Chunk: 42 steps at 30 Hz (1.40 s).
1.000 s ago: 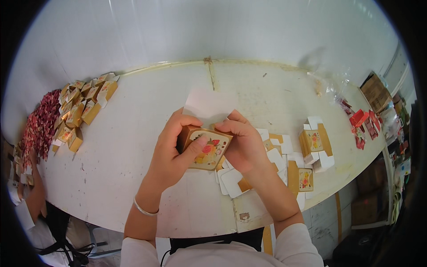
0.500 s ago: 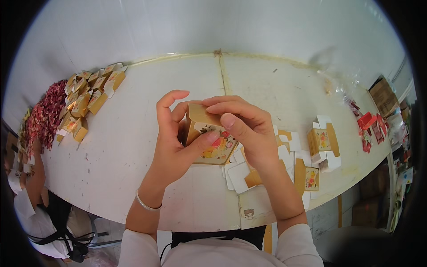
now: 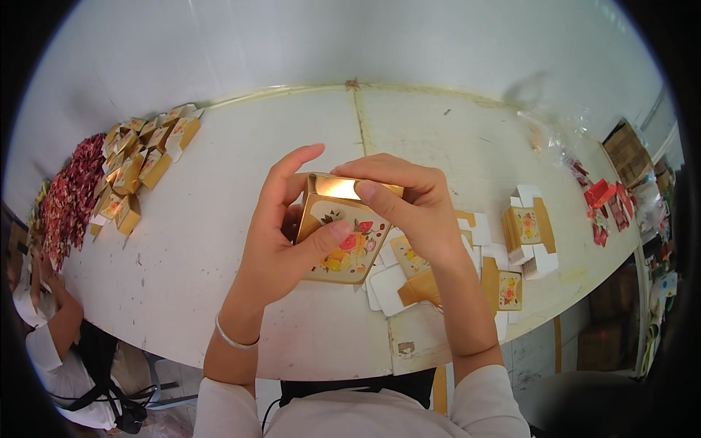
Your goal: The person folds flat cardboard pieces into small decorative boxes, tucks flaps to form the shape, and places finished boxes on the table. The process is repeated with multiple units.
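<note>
While the left hand (image 3: 274, 255) cups the gold box (image 3: 358, 255) from its left side, the right hand (image 3: 418, 212) works at the upper end, so the box sits between the two, above the middle of the counter (image 3: 234, 153). The left hand is partly closed: its thumb lies flat on the fruit-printed front, its index finger points up clear of the card, and the other fingers bend behind the side. The right hand is half curled, its thumb on the shiny top panel and its fingers over the far edge.

The likeliest trouble is a crease or dent: the card looks thin, and a hard push from the left thumb could bow the printed front inward. If the right thumb bears unevenly on the top panel, that panel could sit crooked or a corner buckle — whether a flap is tucked inside, I cannot tell. With the left index finger lifted, the box could also twist if the right hand presses off-centre.

Flat cartons (image 3: 418, 281) lie loosely overlapped beneath the right forearm — a low sweep of that arm could scatter them or knock the carton stack (image 3: 524, 228) beyond.
</note>
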{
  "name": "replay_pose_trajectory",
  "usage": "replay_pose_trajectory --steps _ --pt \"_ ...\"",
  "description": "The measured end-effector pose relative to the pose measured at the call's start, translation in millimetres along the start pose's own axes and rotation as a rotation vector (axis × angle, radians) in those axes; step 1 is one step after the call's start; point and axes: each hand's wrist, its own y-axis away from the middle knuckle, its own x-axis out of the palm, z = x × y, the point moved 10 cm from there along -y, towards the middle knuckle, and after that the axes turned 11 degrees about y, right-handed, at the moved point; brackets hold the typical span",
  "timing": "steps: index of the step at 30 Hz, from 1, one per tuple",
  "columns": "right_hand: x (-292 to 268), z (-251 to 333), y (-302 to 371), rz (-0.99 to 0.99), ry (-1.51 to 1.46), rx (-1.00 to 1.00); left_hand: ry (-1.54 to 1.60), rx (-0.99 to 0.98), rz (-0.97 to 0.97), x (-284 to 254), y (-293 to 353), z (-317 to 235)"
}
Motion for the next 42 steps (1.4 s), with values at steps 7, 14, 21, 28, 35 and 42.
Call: replay_pose_trajectory --steps 7,14,21,28,35,42 --pt "4 -4 -2 0.041 0.033 -0.037 -0.016 0.028 0.007 1 0 0" --pt "17 7 3 0.009 -0.013 -0.202 0.151 0.070 -0.107 -20 -4 -1" --pt "9 -7 -2 -0.047 0.134 -0.234 0.161 -0.027 -0.285 -35 0 20" --pt "-54 -7 -4 -0.205 0.831 0.045 -1.323 0.398 -0.848 -201 13 -81" --pt "-69 -92 18 0.322 1.373 0.527 -1.011 -0.179 0.542 31 53 101" --pt "-119 -123 90 0.123 1.523 0.673 -1.099 -0.007 0.757 97 98 141"
